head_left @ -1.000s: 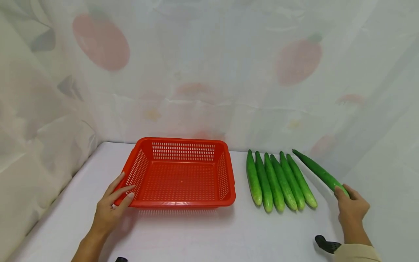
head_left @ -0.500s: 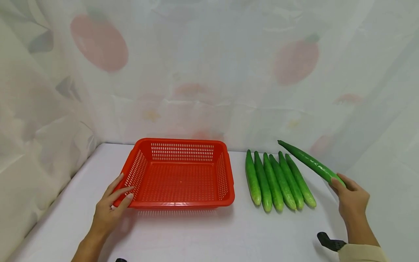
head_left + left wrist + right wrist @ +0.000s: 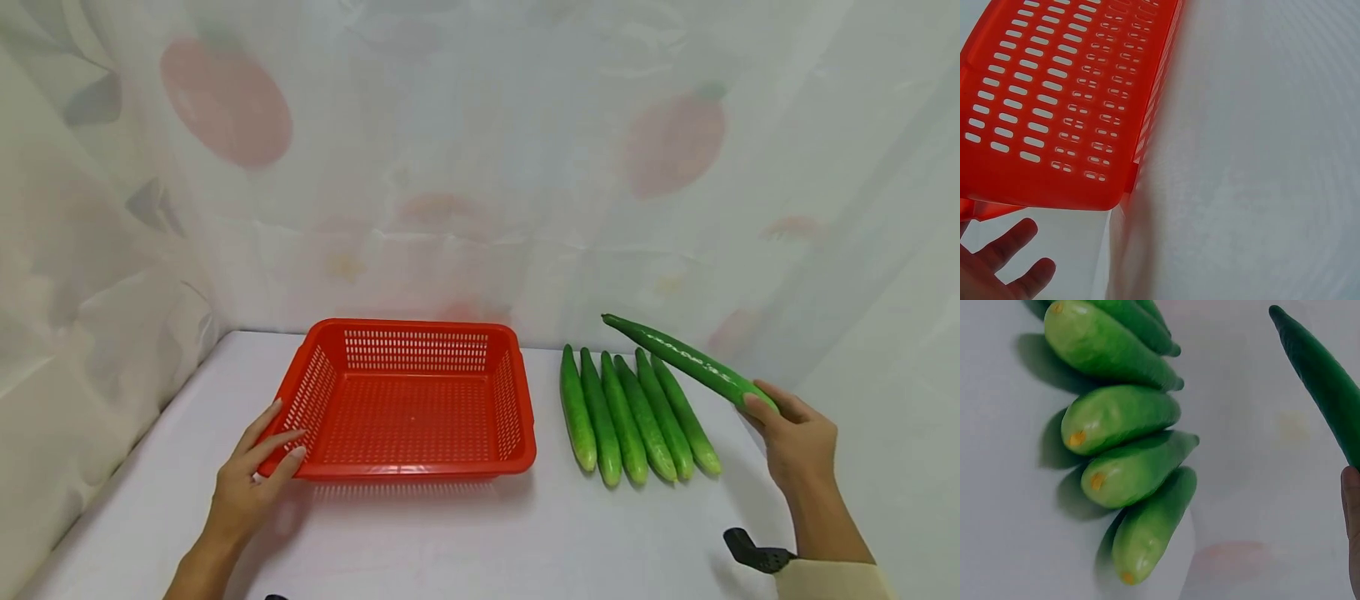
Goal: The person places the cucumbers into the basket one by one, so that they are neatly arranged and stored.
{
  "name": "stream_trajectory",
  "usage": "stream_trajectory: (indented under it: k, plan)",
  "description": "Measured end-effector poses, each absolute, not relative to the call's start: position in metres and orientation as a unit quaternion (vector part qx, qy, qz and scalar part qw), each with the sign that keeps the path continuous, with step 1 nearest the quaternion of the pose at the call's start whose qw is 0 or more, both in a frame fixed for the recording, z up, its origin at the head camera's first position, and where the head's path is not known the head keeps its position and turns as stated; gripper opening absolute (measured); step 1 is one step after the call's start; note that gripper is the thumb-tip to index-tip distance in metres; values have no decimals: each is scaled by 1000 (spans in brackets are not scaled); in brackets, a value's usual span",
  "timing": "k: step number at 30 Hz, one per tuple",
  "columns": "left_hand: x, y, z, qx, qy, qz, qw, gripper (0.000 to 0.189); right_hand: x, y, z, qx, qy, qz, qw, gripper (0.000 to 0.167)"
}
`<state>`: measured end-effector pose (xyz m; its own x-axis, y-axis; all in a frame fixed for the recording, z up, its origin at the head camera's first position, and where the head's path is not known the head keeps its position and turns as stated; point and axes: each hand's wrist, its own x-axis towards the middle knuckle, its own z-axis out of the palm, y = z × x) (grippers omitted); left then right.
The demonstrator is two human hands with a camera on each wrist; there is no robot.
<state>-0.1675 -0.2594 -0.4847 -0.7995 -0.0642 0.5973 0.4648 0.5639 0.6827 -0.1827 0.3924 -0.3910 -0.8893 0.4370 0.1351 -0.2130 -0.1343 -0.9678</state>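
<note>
From the head, looking forward and down over the grip, well back, taking in the right hand [image 3: 798,437], the cucumbers [image 3: 622,417] left of its grip, and the basket [image 3: 405,468] and left hand [image 3: 243,492] farther left. From the left wrist, facing past that hand at the basket, close up; sharing both with the head view. From the right wrist, looking past the grip toward the cucumbers' pale ends, near, turned sideways; sharing cucumbers and held cucumber [image 3: 675,354] with the head view.
</note>
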Motion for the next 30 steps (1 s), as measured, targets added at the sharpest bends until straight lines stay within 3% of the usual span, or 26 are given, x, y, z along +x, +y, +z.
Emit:
stream_trajectory:
  k: [8, 13, 21, 30]
  plan:
    - [-167, -262, -480, -127, -839, -438, 298, 34, -183, 374, -381, 13, -585, 788, 191, 31]
    - [-167, -266, -477, -108, -864, -419, 259, 37, -185, 365, -377, 71, -566, 802, 180, 29]
    - [-169, -269, -471, -96, -892, -400, 189, 47, -188, 354, -376, 98, -565, 804, 160, 29]
    - [-171, -269, -466, -105, -900, -383, 177, 51, -193, 338, -378, 138, -591, 782, 141, 30]
